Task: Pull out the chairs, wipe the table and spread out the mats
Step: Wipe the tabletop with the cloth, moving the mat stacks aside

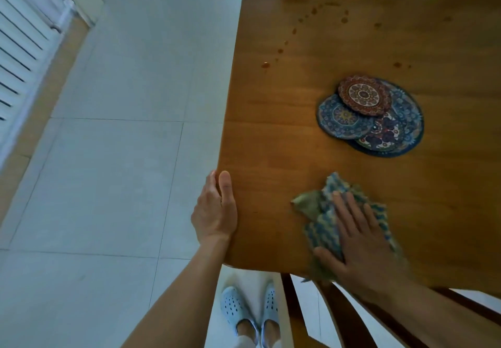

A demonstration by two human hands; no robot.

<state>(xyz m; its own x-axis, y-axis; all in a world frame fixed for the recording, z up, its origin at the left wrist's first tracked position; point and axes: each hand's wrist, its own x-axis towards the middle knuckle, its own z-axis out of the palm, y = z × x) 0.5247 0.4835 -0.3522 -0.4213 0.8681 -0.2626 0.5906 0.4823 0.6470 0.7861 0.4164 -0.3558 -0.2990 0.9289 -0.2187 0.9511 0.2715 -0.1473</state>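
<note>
Your right hand (363,242) presses flat, fingers spread, on the crumpled blue-and-green checked cloth (325,212); your left hand (215,212) grips the edge of the brown wooden table (298,136)
Wiping looks barely begun: the cloth sits at the near edge and the reddish-brown spill drops (265,64) across the far half remain. The round patterned mats (371,115) lie stacked mid-table, not yet spread. A wooden chair (339,318) shows below the near edge; whether it's pulled out, you can't tell
</note>
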